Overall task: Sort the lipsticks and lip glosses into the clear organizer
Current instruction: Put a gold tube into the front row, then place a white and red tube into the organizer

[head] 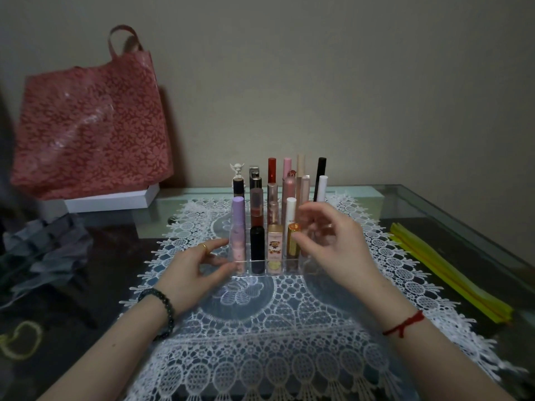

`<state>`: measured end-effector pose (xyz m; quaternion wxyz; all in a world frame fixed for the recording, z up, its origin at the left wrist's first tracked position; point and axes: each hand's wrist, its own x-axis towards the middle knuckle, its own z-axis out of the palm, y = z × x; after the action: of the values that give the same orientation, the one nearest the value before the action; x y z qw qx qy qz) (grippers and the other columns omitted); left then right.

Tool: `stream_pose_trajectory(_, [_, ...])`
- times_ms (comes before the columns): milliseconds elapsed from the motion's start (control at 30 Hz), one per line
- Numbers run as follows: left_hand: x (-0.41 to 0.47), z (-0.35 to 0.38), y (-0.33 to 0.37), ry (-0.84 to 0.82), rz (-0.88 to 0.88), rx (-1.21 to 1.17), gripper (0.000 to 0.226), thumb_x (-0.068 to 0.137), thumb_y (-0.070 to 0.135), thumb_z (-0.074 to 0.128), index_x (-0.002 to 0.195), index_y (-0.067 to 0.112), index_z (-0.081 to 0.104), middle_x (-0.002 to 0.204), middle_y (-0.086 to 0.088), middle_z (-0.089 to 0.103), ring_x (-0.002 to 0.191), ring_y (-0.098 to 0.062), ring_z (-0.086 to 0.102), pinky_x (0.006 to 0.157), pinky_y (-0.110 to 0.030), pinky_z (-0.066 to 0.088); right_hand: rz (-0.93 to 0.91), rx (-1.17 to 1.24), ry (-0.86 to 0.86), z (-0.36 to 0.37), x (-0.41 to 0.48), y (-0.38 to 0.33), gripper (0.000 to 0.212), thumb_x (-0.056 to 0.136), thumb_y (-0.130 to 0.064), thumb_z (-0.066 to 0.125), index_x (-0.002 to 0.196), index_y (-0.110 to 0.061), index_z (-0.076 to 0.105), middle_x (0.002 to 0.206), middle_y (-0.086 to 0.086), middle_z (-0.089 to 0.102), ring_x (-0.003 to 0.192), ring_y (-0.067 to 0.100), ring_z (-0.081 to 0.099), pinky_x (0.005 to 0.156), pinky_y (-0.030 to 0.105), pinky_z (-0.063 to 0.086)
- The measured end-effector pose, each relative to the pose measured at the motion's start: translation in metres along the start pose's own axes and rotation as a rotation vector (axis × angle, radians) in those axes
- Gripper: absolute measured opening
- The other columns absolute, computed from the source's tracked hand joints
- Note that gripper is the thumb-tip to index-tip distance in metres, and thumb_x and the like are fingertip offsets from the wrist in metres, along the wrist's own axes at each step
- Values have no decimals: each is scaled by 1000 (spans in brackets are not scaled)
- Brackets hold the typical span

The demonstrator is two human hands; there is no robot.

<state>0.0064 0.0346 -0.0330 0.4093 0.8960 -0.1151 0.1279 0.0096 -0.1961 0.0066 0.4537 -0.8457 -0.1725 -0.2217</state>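
Presumably light, rigid, slick gold-capped lipstick is standing in the clear organizer's front row on the bench; left hand's straight fingers are bracing the organizer, right hand is hovering loosely curled at the cap, the likeliest hold, contact indiscernible.

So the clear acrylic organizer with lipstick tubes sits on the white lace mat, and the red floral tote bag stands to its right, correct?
Not quite. The red floral tote bag stands behind and to the left of the clear acrylic organizer, not to its right, as the head view shows. The organizer does sit on the white lace mat.
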Motion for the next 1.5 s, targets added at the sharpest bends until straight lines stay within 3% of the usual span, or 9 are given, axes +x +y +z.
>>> stream_pose_trajectory(100, [0, 0, 0, 5, 0, 4, 52, 75, 36, 65, 124, 27, 48, 80, 17, 65, 74, 12, 60, 56, 1, 41, -96, -81, -18, -7, 7, -14, 35, 70, -34, 57, 104, -32, 56, 87, -22, 55, 78, -6, 53, 69, 4, 44])
stream_pose_trajectory(233, [2, -1, -1, 5, 14, 12, 52, 75, 37, 65, 124, 26, 49, 81, 20, 64, 76, 12, 60, 59, -1, 42, -251, -388, -222, -7, 21, -30, 34, 79, -33, 61, 112, -28, 57, 98, -19, 53, 89, -3, 43, 83, 14, 34])
stream_pose_trajectory(367, [1, -1, -1, 5, 0, -1, 53, 75, 39, 65, 124, 27, 49, 81, 21, 64, 77, 13, 59, 58, -1, 42, -309, -529, -336, -2, 30, -34, 32, 81, -34, 61, 111, -26, 59, 103, -10, 63, 87, 0, 40, 79, 17, 33])
stream_pose_trajectory(733, [-1, 0, 2, 19, 17, -4, 52, 76, 36, 66, 124, 25, 49, 82, 23, 60, 80, 12, 55, 57, 4, 38, -273, -540, -348, 2, 33, -34, 26, 81, -28, 63, 107, -27, 61, 95, -14, 59, 83, 0, 40, 76, 18, 33])
stream_pose_trajectory(833, [-1, 0, 2, 12, -6, -31, 52, 75, 35, 65, 124, 26, 49, 81, 20, 61, 73, 9, 60, 56, 2, 39, -266, -512, -343, 2, 33, -34, 26, 81, -26, 64, 107, -26, 62, 96, -13, 60, 84, 0, 42, 78, 17, 35])
stream_pose_trajectory(967, [-1, 0, 3, 5, -8, -29, 52, 76, 35, 64, 124, 27, 48, 80, 22, 61, 73, 17, 56, 54, 2, 39, -253, -481, -346, -1, 31, -33, 26, 80, -27, 64, 105, -26, 62, 97, -14, 60, 85, 0, 45, 82, 17, 38])
stream_pose_trajectory(1133, [-1, 0, 3, 0, -26, -36, 51, 75, 36, 65, 124, 29, 48, 79, 19, 62, 71, 8, 61, 54, 0, 41, -212, -442, -293, -12, 27, -26, 24, 78, -27, 66, 102, -27, 63, 98, -15, 58, 86, -2, 47, 77, 9, 34])
stream_pose_trajectory(1300, [-1, 0, 2, 6, -36, -53, 51, 75, 36, 65, 123, 28, 49, 79, 19, 63, 73, 11, 59, 53, 0, 41, -196, -377, -257, -14, 24, -19, 25, 79, -26, 64, 104, -27, 62, 93, -19, 55, 79, -7, 48, 64, 3, 36])
stream_pose_trajectory(1500, [0, -1, 2, 3, -20, -41, 50, 76, 32, 66, 123, 25, 50, 78, 18, 62, 74, 14, 58, 53, 1, 39, -67, -24, 117, -43, 34, -5, 14, 78, -20, 67, 87, -31, 66, 76, -19, 63, 61, -4, 54, 53, 6, 42])
